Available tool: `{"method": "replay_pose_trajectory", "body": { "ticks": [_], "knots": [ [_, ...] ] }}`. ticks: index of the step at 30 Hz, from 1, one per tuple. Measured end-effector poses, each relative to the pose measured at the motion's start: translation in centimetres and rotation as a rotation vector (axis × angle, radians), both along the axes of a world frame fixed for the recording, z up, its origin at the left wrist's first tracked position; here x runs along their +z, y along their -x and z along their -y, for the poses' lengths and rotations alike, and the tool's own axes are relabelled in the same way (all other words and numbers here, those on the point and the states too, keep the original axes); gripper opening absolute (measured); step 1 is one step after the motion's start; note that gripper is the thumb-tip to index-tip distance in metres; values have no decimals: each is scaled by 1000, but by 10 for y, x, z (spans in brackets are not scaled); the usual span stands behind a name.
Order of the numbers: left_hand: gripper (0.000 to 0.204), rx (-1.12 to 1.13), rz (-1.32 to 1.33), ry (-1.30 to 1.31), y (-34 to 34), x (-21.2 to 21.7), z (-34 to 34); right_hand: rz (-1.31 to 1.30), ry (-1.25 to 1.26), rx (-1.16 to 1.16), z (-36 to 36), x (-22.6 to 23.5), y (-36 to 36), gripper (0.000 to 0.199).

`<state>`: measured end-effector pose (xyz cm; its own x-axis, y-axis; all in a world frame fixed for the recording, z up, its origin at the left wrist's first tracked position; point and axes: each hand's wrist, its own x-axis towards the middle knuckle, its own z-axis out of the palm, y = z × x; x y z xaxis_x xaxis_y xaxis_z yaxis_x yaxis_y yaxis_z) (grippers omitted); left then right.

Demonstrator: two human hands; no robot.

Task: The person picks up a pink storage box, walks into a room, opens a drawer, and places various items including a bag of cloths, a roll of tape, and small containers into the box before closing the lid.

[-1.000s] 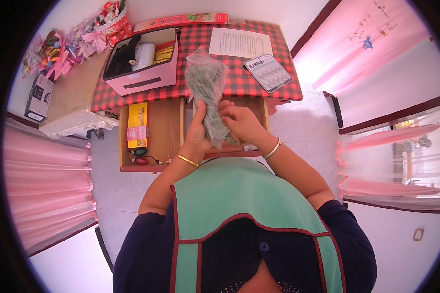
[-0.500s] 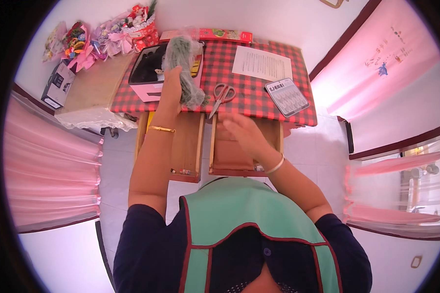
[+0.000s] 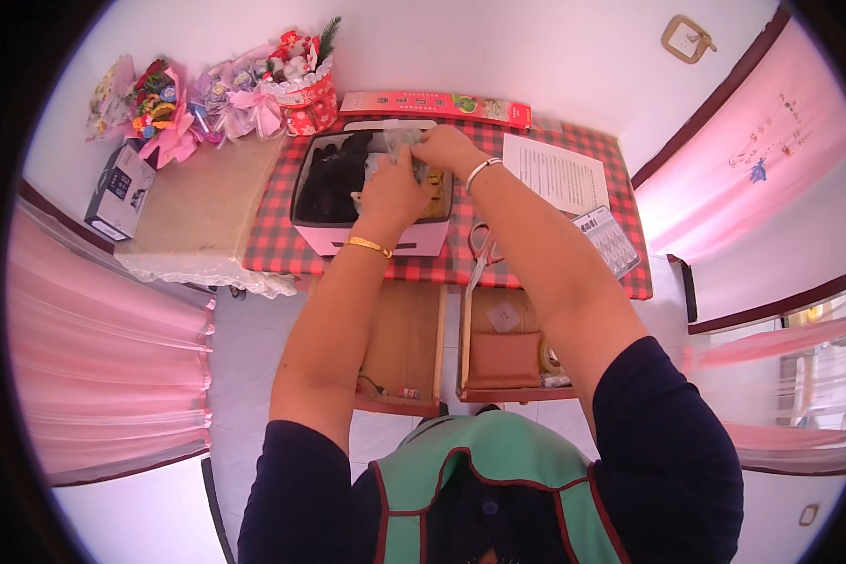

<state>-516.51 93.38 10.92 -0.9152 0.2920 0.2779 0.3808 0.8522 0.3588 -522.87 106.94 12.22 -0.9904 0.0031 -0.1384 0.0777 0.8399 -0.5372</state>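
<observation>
Both hands work over a pink storage box [image 3: 329, 242] on the checked table. My left hand [image 3: 395, 195] is closed on a see-through plastic bag [image 3: 403, 138], whose upper part sticks up from the box. From the right, my right hand [image 3: 448, 152] pinches the same bag near its top. The bag's lower part is hidden behind my hands. Inside the box, a bundle of black cloth-like stuff [image 3: 334, 183] fills the left side, and something yellow [image 3: 436, 195] lies at the right. Red-handled scissors [image 3: 482, 242] rest beside the box, partly behind my right forearm.
Two pulled-out drawers stand below: the left drawer [image 3: 399, 329] and the right drawer [image 3: 506, 299], which holds a brown pouch [image 3: 505, 360]. A printed sheet [image 3: 555, 169], a case [image 3: 607, 240] and a long red box [image 3: 432, 106] lie on the table. Wrapped bouquets [image 3: 164, 108] stand left.
My left hand has brought the plastic bag with green contents down into the box. My right hand has moved up from over the right drawer to the bag. The view has shifted.
</observation>
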Motion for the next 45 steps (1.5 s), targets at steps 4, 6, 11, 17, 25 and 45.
{"method": "replay_pose_trajectory", "body": {
  "ticks": [4, 6, 11, 17, 25, 45],
  "knots": [
    [47, -87, 138, 42, 29, -20, -17, -77, -284, 45, -14, -32, 16, 32],
    [47, -118, 153, 26, 45, -31, -9, -189, -316, 8, 3, -27, 13, 26],
    [54, -192, 241, 113, 72, -37, -18, -288, -340, 85, -4, -31, 8, 19],
    [56, -311, 444, 281, 107, -26, -22, -484, -320, 69, -7, -40, -16, 15],
    [76, -263, 478, 72, 72, -72, -25, -377, -536, 214, -14, -42, -65, 18],
    [31, -736, 881, -198, -209, -165, -158, -5, 255, -218, -216, -134, -370, 28]
  ]
}}
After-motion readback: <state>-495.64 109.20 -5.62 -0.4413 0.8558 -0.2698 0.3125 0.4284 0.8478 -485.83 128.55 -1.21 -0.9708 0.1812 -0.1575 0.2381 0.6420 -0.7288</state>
